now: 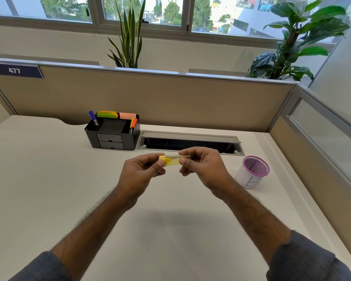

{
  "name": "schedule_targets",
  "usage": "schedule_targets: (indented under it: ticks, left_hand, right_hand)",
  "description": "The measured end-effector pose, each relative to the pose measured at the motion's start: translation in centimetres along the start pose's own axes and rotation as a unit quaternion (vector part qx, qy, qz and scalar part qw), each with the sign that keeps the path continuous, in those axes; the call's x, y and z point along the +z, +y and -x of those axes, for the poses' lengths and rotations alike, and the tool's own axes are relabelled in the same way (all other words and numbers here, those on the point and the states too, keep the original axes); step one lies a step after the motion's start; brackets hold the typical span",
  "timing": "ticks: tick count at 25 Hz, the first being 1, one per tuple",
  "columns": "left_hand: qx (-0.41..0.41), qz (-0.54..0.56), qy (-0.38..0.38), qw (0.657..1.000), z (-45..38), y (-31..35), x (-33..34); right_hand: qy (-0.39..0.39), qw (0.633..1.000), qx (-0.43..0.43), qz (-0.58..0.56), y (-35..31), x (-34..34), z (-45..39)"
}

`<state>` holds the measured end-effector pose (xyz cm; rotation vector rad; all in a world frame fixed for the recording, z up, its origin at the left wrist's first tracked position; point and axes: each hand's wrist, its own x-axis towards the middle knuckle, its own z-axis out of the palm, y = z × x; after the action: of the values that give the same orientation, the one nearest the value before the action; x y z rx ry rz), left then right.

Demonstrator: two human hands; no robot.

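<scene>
Both hands hold a small translucent yellow plastic case (pixel 171 161) above the middle of the white desk (pixel 49 179). My left hand (pixel 139 175) pinches its left end, thumb on the front face. My right hand (pixel 201 167) pinches the right end, where a thin flat lid or slide sticks out toward its fingers. What the case holds is too small to tell.
A black desk organiser (pixel 112 132) with markers and sticky notes stands at the back. To its right lies an open cable tray slot (pixel 190 141). A purple mesh cup (pixel 253 172) with a white paper label stands at the right. Beige partitions (pixel 150 98) close the desk's back and right sides.
</scene>
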<state>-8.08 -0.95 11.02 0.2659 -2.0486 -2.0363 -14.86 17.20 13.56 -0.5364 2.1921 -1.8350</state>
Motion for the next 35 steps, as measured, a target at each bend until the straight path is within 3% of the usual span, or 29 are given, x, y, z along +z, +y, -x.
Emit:
schedule_targets:
  ticks: [8,14,22,28,35]
  left_hand:
    - [0.018,-0.033,0.018,0.999,-3.6,-0.4,-3.0]
    - [0.041,-0.132,0.053,0.989,-9.1,-0.7,-7.9]
    - [0.061,-0.278,0.134,0.949,-17.1,-2.5,-15.1]
    - [0.029,-0.342,0.204,0.917,-22.1,-6.4,-18.6]
    - [0.014,-0.401,0.198,0.894,-23.4,-8.1,-20.5]
  right_hand:
    - [0.003,1.000,0.000,-0.016,0.5,2.9,-3.9]
    - [-0.028,0.997,-0.002,0.076,1.3,7.3,-9.6]
    - [0.008,0.962,-0.120,0.245,2.5,15.1,-20.8]
    - [0.017,0.959,-0.075,0.273,5.0,20.4,-26.1]
    - [-0.002,0.952,-0.097,0.290,7.0,22.0,-26.8]
